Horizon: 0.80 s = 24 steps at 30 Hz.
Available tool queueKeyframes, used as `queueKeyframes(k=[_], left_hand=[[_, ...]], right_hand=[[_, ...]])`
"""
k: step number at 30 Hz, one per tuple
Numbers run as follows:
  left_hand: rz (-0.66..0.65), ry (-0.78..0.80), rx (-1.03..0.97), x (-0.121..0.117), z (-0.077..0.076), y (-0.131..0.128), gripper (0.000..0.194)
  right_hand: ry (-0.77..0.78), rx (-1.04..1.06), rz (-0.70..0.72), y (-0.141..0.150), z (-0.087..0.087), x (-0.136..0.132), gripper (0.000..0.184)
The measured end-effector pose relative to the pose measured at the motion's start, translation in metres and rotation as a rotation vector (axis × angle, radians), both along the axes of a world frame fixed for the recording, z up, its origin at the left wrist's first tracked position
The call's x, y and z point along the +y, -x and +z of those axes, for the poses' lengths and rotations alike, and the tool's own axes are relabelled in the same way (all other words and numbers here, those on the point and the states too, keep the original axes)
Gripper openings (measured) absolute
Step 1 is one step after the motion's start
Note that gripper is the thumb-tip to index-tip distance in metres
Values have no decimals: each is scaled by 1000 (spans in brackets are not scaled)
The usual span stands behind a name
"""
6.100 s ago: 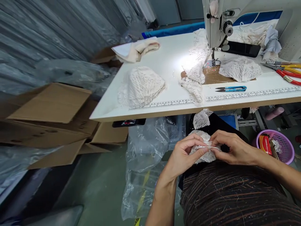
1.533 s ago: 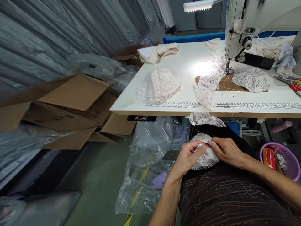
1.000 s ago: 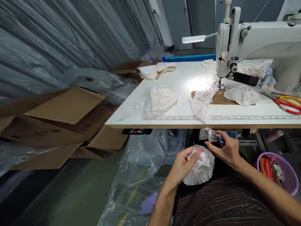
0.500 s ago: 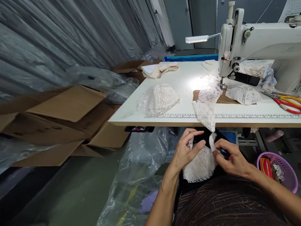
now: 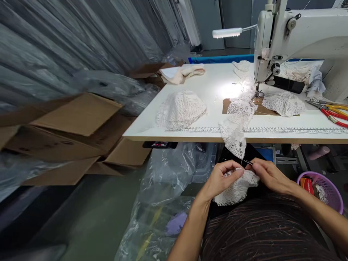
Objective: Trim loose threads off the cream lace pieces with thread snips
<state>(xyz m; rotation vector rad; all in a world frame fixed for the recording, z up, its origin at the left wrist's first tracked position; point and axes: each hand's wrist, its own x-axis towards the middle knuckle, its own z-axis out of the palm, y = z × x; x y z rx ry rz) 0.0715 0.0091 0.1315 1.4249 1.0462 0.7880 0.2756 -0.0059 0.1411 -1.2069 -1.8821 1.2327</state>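
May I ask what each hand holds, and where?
Left hand: rounded white lace piece, by its upper edge. Right hand: slim dark pointed tool, by its rear end.

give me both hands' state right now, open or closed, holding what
Left hand: closed, thumb and fingers pinching the rounded white lace piece.
Right hand: closed on a slim, dark, pointed tool, mostly hidden.

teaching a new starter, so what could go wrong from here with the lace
The dark blade in the right hand is close to the left hand, so it might nick skin or the lace piece. The lace strip hanging over the table edge could perhaps be pulled or snagged.
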Motion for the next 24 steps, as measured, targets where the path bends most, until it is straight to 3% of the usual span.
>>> queueKeyframes(k=[2,5,8,14,24], left_hand=[[23,-5,36,0,-1,1,26],[21,-7,24,0,-2,2,25],[20,-28,7,0,-3,3,23],[24,-50,-10,0,-4,3,23],[15,-32,-8,0,-3,2,24]], right_hand=[[4,-52,-21,0,-4,8,59],[-26,-97,21,5,-7,16,63],[-71,-96,45,10,-9,20,61],[-92,-110,-48,9,-14,18,56],[-179,-195,40,13,-11,9,39]])
